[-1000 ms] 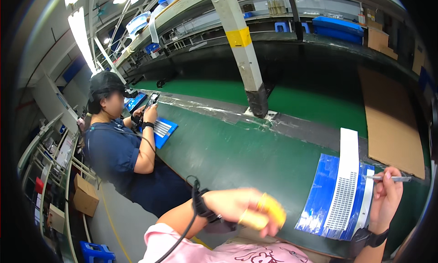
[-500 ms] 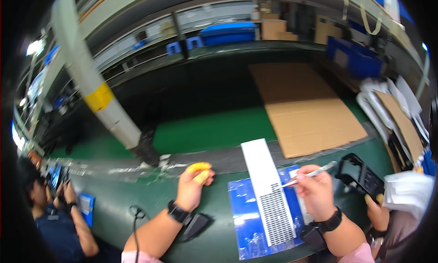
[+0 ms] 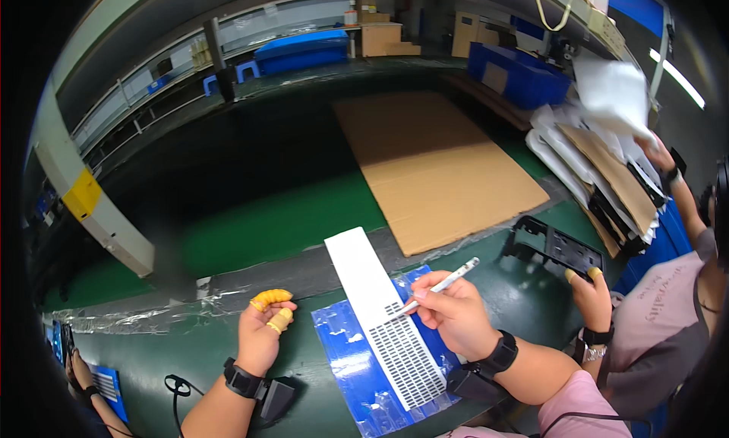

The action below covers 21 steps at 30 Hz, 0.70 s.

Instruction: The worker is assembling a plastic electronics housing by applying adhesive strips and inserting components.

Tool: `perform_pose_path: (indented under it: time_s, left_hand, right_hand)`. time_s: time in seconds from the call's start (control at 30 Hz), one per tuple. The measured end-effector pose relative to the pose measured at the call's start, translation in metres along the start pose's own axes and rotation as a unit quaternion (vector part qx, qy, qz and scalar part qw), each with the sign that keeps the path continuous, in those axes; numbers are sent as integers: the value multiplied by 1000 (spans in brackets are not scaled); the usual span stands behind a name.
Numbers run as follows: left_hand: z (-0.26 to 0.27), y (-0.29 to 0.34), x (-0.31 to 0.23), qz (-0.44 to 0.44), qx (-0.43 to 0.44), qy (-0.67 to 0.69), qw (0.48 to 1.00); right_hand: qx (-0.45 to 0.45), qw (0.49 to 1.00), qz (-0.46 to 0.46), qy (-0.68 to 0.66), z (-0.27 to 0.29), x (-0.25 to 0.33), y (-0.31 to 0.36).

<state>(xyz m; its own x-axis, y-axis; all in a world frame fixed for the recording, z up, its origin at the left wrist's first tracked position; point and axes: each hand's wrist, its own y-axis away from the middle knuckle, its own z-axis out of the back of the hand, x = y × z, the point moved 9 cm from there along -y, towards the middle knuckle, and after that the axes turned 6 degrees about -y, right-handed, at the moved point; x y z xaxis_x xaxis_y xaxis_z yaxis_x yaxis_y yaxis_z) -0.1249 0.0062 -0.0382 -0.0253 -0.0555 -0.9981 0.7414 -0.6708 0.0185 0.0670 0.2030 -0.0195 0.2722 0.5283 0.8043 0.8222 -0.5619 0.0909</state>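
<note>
My right hand [image 3: 452, 316] pinches a slim white pen-shaped tool [image 3: 449, 281], its tip at the upper end of the printed rows on a white sheet [image 3: 357, 267]. Small dark rectangles, likely stickers, cover the sheet's lower half. Under that sheet is a blue board [image 3: 339, 366] wrapped in clear plastic. To the left of it, above the green table, hovers my left hand [image 3: 262, 332], with yellow covers on thumb and index finger. Its fingers are bent but apart, and I see nothing between them.
A brown cardboard sheet [image 3: 456, 187] lies ahead. At right, a co-worker's hand [image 3: 591, 297] touches a black plastic frame [image 3: 558, 244]; their other hand lifts a blurred white sheet [image 3: 611, 92] over stacked packaging [image 3: 607, 176]. A post [image 3: 95, 202] rises at left, near another person's hand [image 3: 78, 368].
My view has swung to the right. The tool's tip stays near the top of the printed rows. The co-worker at right has raised white material over the stack.
</note>
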Motion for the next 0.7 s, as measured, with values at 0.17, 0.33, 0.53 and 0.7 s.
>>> perform_pose_path:
  time_s: [0.17,0.33,0.53,0.7]
  left_hand:
    - [-2,1,-3,-9,-3,-37,999]
    - [-1,1,0,-11,-11,-49,999]
    - [-4,3,-3,-6,-10,-67,998]
    - [-6,3,-3,-12,-1,-62,998]
  right_hand:
    - [11,1000,-3,11,-3,-2,1]
    - [14,1000,-6,8,-2,-7,3]
    - [34,999,-8,10,-5,-8,3]
    - [25,999,-12,21,-5,-11,3]
